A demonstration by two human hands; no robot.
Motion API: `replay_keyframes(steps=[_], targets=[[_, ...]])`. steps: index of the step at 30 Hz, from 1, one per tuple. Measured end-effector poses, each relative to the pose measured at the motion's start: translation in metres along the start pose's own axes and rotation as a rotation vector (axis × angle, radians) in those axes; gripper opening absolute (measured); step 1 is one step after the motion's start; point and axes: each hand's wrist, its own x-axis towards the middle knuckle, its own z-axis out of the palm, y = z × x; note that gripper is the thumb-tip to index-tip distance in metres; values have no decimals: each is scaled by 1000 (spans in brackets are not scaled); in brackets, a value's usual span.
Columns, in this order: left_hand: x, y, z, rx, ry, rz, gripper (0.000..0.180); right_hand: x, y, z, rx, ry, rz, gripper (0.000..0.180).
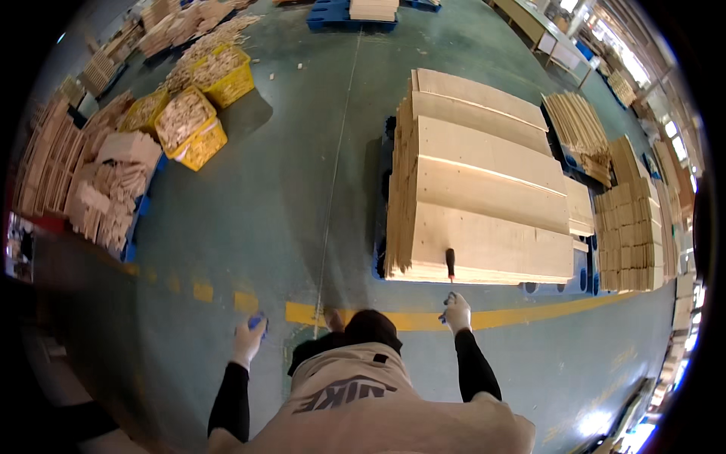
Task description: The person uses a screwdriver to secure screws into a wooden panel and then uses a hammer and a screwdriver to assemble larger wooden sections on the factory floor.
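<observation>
My right hand [457, 312], in a white glove with bluish fingertips, is in front of the near edge of a plywood stack [491, 234]. A screwdriver [451, 262] with a dark handle points away from me, and its thin shaft runs back to my closed fingers. Behind the handle lies the top sheet of the stack. My left hand [246, 342], gloved the same way, hangs low over the floor at the left with curled fingers. Blue shows at its fingers; I cannot tell whether that is glove coating or a held thing.
The plywood rests on a blue pallet [380, 261]. More wood stacks [629, 234] stand to its right. Yellow bins [204, 147] of wood scraps and a pallet of offcuts [113, 189] are at the left. A yellow line [499, 317] crosses the green floor [295, 151]. A long table [541, 30] stands far right.
</observation>
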Motion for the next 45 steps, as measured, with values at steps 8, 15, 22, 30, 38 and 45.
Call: replay_keyframes(steps=[8,15,22,30,38,45], targets=[[315,329,21,189,-205,506,53,103,-195,92,235,6,-191,28],[490,472,24,761,-116,847,61,282,-604,212,-656,-851,-973,30],[690,527,16,208,-300,269,38,457,-860,294,-808,-918,-1259,29],[1009,715,15,554,-627,535,36,657,-979,318,-503,-689,-786,36],[1302,922,59,830,-834,865,36,863,-1125,342,-63,-365,-688,23],[1499,1028,61,525,-735,563,46,1089,-1383,358,-329,-510,-1000,20]])
